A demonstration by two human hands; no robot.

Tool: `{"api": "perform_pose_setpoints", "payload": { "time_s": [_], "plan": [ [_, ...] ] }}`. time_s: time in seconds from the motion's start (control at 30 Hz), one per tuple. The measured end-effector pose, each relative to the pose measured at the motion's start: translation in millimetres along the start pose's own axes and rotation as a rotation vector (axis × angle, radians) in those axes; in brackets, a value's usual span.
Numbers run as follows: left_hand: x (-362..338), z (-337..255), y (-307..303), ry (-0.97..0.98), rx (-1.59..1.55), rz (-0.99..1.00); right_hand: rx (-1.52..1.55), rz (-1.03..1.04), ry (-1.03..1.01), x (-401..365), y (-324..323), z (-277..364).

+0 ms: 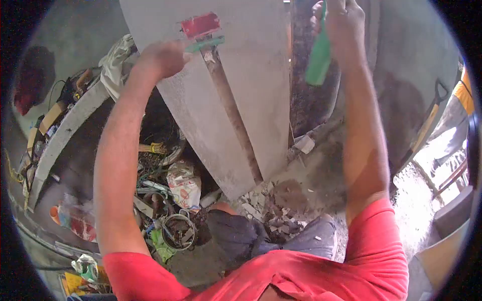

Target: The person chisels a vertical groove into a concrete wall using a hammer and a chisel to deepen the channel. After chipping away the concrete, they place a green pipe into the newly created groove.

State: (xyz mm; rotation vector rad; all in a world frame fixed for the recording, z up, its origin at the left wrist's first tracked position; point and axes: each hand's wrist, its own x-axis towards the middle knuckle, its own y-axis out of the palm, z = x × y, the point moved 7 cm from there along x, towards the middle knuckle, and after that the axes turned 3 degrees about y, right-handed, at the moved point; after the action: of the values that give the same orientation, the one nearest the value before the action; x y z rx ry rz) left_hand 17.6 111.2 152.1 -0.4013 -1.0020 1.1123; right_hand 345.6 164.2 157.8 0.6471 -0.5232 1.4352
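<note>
My left hand [165, 59] is closed at one end of a narrow green tool [205, 44], which lies across the top of a groove in the pale wall [256, 60]. Just above it, a red rectangular box [201, 25] sits in the wall. The brown groove [228, 95] runs down from there to the floor. At the upper right, my right hand [346, 22] is raised and wrapped around a green handle [319, 62] that hangs below the fist. The far end of that tool is out of view.
Broken rubble [276, 210] lies at the foot of the wall. A bucket [178, 232], a printed sack [183, 185] and tangled scrap crowd the floor at left. A curved ledge [70, 135] holds more clutter. On the right, a long-handled tool [427, 120] leans near a person's orange clothing [464, 95].
</note>
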Motion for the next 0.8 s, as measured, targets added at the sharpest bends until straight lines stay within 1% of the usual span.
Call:
{"api": "perform_pose_setpoints", "payload": {
  "time_s": [0.03,0.07,0.13,0.17,0.2,0.23,0.27,0.3,0.37,0.4,0.43,0.47,0.5,0.53,0.57,0.63,0.67,0.7,0.73,0.8],
  "plan": [
    [0.6,1.8,2.7,0.068,-0.012,-0.076,0.088,-0.011,-0.052,1.3,14.1,-13.6],
    [-3.5,-1.8,-1.1,0.065,-0.015,-0.068,0.174,-0.018,-0.096,0.6,27.2,-37.1],
    [-9.3,-13.1,-18.1,-0.002,-0.047,0.033,-0.781,0.109,-0.702,5.5,90.5,-137.5],
    [-12.2,-16.2,-23.1,0.003,-0.04,0.024,-0.781,0.097,-0.703,-2.4,82.8,-116.8],
    [-12.7,-19.4,-23.9,-0.004,-0.038,0.041,-0.564,0.228,-0.291,-6.8,68.5,-102.8],
    [-13.0,-18.2,-22.9,-0.031,-0.041,0.052,-0.333,0.358,0.096,-10.4,66.4,-103.6],
    [-9.3,-13.0,-21.2,-0.033,-0.034,0.045,-0.373,0.272,-0.055,-0.5,56.3,-96.5],
    [-5.0,-11.4,-13.3,-0.015,-0.018,0.051,-0.373,0.27,-0.041,-3.5,44.9,-87.1],
    [2.2,-4.1,-0.5,-0.003,-0.006,0.053,-0.193,0.232,-0.042,4.2,19.1,-49.9],
    [2.2,-1.1,4.2,-0.017,-0.02,0.025,-0.195,0.239,-0.035,1.3,14.6,-30.7],
    [3.4,3.7,3.7,-0.037,-0.03,-0.014,-0.067,0.091,-0.009,2.5,1.7,-7.5],
    [0.4,3.9,0.8,-0.042,-0.03,-0.015,0.064,-0.056,0.021,2.9,-7.1,1.9],
    [-2.6,-0.6,-4.4,0.029,0.03,-0.026,0.067,-0.054,0.012,5.7,-0.3,-1.3],
    [-5.0,-6.5,-9.4,0.101,0.09,-0.032,0.235,0.004,-0.039,7.3,12.3,-11.6],
    [-2.8,-7.8,-12.5,0.099,0.089,-0.028,0.401,0.064,-0.085,6.2,25.0,-28.5],
    [3.4,-1.7,-8.5,-0.073,-0.049,0.124,-0.197,0.03,-0.478,-2.6,66.7,-106.1],
    [1.5,-0.8,-7.4,-0.069,-0.046,0.119,-0.393,0.205,-0.302,-8.5,79.2,-115.2],
    [-0.4,-2.0,-9.2,-0.013,-0.025,0.04,-0.582,0.372,-0.11,-19.2,86.3,-127.4],
    [0.6,-3.5,-10.4,0.035,-0.013,-0.048,-0.59,0.364,-0.114,-15.2,76.2,-123.0],
    [-1.6,0.7,-11.8,0.009,-0.032,-0.046,-0.429,0.355,0.012,-6.2,62.6,-115.5]
  ]
}}
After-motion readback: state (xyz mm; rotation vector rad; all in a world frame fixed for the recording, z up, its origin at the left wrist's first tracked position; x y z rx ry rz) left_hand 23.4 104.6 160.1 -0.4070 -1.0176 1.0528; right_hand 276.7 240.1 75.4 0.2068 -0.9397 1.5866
